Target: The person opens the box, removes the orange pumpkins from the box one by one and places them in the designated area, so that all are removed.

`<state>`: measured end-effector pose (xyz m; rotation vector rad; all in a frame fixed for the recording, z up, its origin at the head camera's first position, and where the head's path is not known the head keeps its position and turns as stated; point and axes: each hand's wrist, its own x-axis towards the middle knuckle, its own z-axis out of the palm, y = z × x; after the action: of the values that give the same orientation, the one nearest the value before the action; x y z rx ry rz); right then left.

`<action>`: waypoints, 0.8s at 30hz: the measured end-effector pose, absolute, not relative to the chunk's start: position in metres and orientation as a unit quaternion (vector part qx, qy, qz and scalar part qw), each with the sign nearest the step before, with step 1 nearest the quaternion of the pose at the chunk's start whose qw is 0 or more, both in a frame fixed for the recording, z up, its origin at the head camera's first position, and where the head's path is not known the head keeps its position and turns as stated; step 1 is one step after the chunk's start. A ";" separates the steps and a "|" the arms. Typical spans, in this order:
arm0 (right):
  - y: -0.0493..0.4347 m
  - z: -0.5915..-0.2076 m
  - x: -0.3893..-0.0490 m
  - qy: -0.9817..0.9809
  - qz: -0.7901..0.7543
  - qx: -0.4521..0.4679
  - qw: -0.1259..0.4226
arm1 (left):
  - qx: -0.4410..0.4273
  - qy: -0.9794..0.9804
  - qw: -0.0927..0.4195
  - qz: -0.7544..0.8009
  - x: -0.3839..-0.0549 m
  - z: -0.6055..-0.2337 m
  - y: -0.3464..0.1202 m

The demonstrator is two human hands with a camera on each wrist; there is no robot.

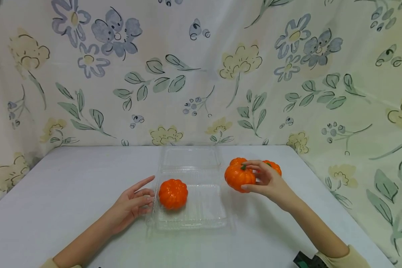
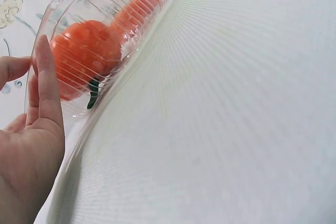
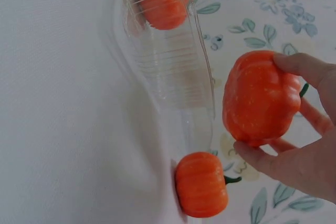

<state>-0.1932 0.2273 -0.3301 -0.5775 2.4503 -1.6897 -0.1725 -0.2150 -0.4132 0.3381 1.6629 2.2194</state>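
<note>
A clear plastic clamshell box (image 1: 201, 208) lies with its lid folded back on the table. Inside it, at the left, sits an orange toy pumpkin (image 1: 173, 194), whose green stem shows low against the wall in the left wrist view. My left hand (image 1: 132, 206) is at the box's left side, its extended fingers (image 2: 48, 85) against the clear wall. To the right of the box, my right hand (image 1: 269, 182) holds a second toy pumpkin (image 3: 261, 98) above the table between thumb and fingers. Another toy pumpkin (image 3: 201, 184) rests on the table, partly hidden behind that hand in the head view.
The open lid (image 1: 191, 158) extends toward the back of the white table (image 1: 87, 178). A floral curtain (image 1: 201, 74) hangs behind the table and along its right side. A dark device (image 1: 308, 260) is near the right sleeve.
</note>
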 end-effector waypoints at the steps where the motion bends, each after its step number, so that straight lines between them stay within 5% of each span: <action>1: 0.228 -0.330 -0.194 0.808 -0.555 -0.190 0.054 | 0.119 0.588 0.172 0.781 -0.173 -0.413 -0.215; 24: 0.246 -0.335 -0.208 0.844 -0.506 -0.172 0.042 | 0.121 0.593 0.170 0.777 -0.173 -0.413 -0.214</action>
<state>-0.2077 0.2455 -0.3351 -0.5279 2.5825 -1.5499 -0.1733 -0.2143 -0.4133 0.3439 1.6849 2.2085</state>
